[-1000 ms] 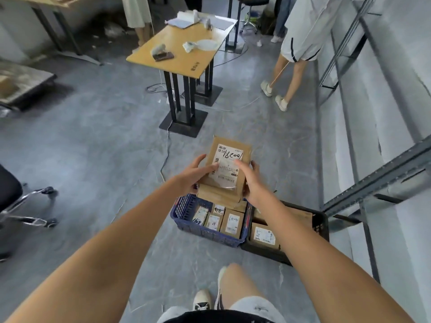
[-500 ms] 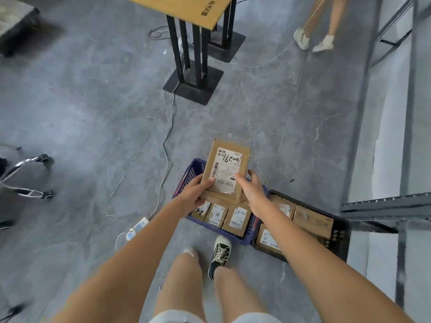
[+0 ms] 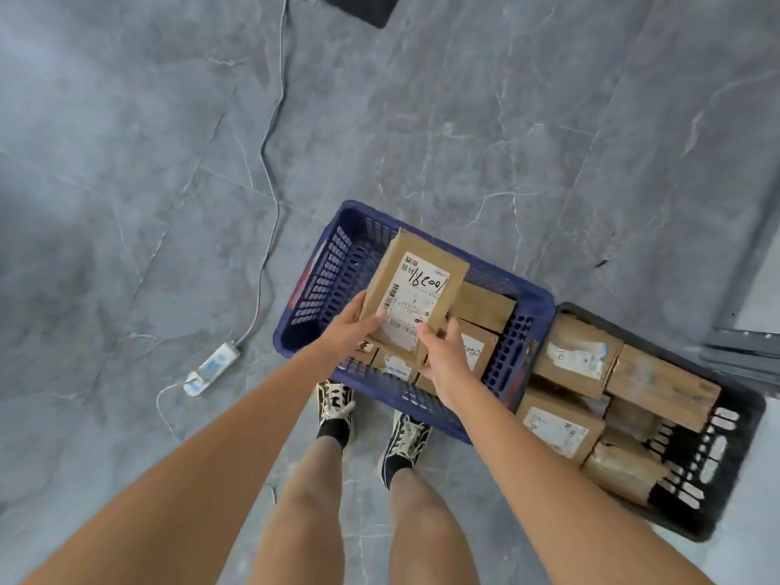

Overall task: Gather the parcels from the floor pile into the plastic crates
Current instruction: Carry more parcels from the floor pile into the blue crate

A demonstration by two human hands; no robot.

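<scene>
A flat brown cardboard parcel [image 3: 415, 289] with a white shipping label and handwritten digits is held over the blue plastic crate [image 3: 320, 285]. My left hand [image 3: 352, 329] grips its lower left edge, thumb on the label. My right hand [image 3: 443, 352] grips its lower right corner. Under the parcel, several labelled brown parcels [image 3: 481, 308] lie in the right half of the blue crate; the crate's left half shows bare floor of the basket. To the right stands a black plastic crate [image 3: 709, 479] filled with several brown parcels [image 3: 576, 356].
Grey stone-pattern floor all around. A white power strip [image 3: 211, 367] with its cable [image 3: 270, 162] lies on the floor to the left. My two feet in sneakers [image 3: 403, 437] stand right in front of the blue crate. A grey metal shelf foot [image 3: 743, 348] is at the right edge.
The view has tilted down and closed in on the crates. Both hands have lowered the parcel toward the blue crate. The table, the chair and the other person have left the view.
</scene>
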